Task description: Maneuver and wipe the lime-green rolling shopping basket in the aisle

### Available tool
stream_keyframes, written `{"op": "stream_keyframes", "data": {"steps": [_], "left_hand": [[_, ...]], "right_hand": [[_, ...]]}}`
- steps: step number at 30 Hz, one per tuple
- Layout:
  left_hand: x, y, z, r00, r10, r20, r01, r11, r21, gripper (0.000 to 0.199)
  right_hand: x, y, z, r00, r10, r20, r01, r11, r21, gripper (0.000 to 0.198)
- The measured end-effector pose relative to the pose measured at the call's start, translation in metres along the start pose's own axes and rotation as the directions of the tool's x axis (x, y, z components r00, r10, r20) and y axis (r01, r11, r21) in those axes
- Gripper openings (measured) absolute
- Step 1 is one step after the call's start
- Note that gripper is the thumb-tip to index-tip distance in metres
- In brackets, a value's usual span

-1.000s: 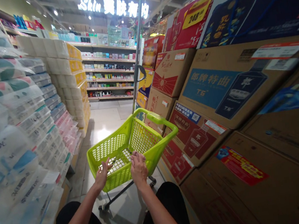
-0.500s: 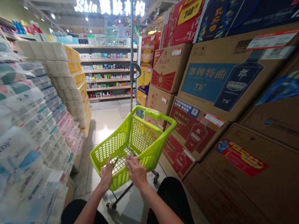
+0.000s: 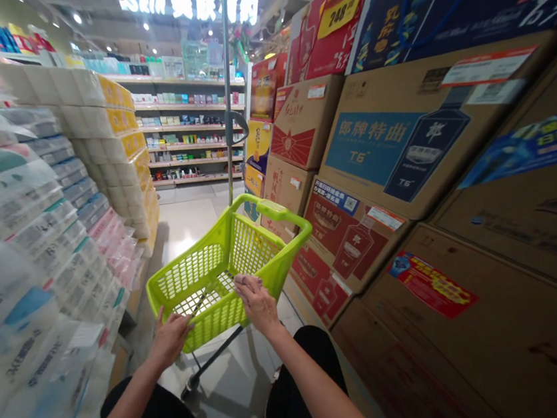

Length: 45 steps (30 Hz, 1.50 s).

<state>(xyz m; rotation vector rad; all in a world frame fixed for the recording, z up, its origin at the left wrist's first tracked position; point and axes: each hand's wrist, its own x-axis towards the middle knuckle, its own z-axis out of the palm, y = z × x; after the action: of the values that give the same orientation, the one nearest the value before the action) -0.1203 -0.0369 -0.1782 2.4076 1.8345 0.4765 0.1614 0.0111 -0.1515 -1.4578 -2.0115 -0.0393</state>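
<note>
A bright green shopping cart (image 3: 263,251) with a lattice basket stands before my knees, its handle pointing away to the upper right. Its basket shows only its bare floor grid. My left hand (image 3: 172,336) is bent over the rim at the near left corner. Further right along the same near side, my right hand (image 3: 258,304) is closed over the rim, with fingertips partly inside the basket. Both hands touch the cart; the undersides of the grips are hidden.
Stacked liquor cartons (image 3: 372,151) line the right side. Plastic-wrapped tissue packs (image 3: 48,222) and yellow-ended paper rolls (image 3: 121,153) rise on the left. A metal pole (image 3: 226,94) stands behind the cart. Shelves of small goods (image 3: 188,122) cross the aisle's far end.
My left hand has shifted left along the rim to the corner and its raised fingers have come down over it. My right hand stays on the rim. The whole scene sits slightly further left.
</note>
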Motion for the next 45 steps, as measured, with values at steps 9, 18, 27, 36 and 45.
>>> {"op": "stream_keyframes", "data": {"steps": [9,18,27,36,45], "left_hand": [[-0.005,-0.019,-0.028,0.973,-0.207,0.102,0.208,0.978,0.005,0.035],[0.062,0.089,-0.011,0.984,-0.173,-0.036,0.172,0.985,-0.025,0.042],[0.074,0.061,0.003,0.970,-0.241,-0.005,0.241,0.970,-0.026,0.043],[0.080,0.035,-0.001,0.976,-0.210,0.059,0.213,0.976,-0.048,0.047],[0.085,0.025,-0.012,0.964,-0.247,0.096,0.252,0.966,-0.051,0.053]], "right_hand": [[0.018,0.033,-0.017,0.891,0.266,-0.368,-0.171,0.947,0.271,0.036],[0.000,0.037,-0.019,0.760,0.534,-0.371,-0.287,0.787,0.546,0.045],[0.011,0.024,-0.005,0.761,0.518,-0.392,-0.297,0.814,0.499,0.044],[0.010,0.032,-0.031,0.780,0.469,-0.414,-0.277,0.852,0.444,0.048],[-0.012,0.040,0.016,0.945,0.262,-0.196,-0.191,0.928,0.321,0.045]]}}
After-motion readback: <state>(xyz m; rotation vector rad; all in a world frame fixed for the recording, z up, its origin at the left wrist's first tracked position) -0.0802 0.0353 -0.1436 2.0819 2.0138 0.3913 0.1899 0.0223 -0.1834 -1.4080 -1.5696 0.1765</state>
